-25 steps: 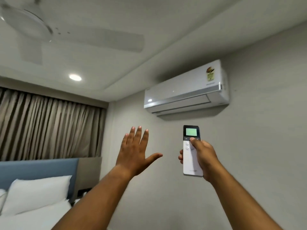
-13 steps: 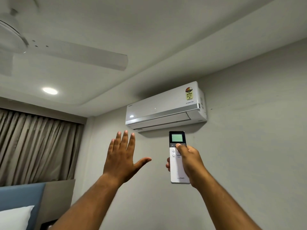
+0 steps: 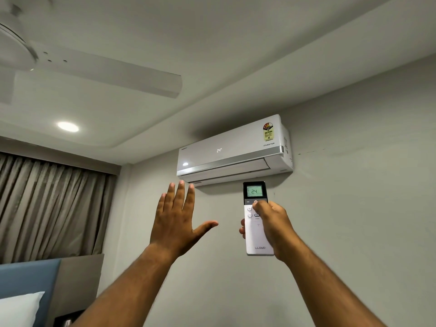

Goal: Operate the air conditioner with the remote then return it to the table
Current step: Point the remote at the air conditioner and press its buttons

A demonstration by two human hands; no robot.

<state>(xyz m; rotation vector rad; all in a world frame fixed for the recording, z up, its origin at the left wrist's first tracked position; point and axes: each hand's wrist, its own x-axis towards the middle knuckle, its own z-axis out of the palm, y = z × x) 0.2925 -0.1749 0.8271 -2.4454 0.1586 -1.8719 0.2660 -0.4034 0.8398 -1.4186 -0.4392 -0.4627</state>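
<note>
A white air conditioner (image 3: 233, 149) hangs high on the grey wall, its front panel lit with "24". Just below it my right hand (image 3: 274, 224) holds a white remote (image 3: 256, 234) upright, thumb resting on the buttons under the screen, which reads 24. My left hand (image 3: 178, 220) is raised beside it, left of the remote, palm toward the wall, fingers spread, holding nothing. No table is in view.
A white ceiling fan (image 3: 99, 72) spans the upper left, with a round ceiling light (image 3: 68, 126) below it. Brown curtains (image 3: 52, 204) cover the left wall. A blue headboard (image 3: 26, 277) and a white pillow (image 3: 18, 308) sit at the bottom left.
The view has tilted up and shifted, bringing the air conditioner toward the centre. The number 24 now shows on both the unit's panel and the remote's screen. My thumb has moved up the remote.
</note>
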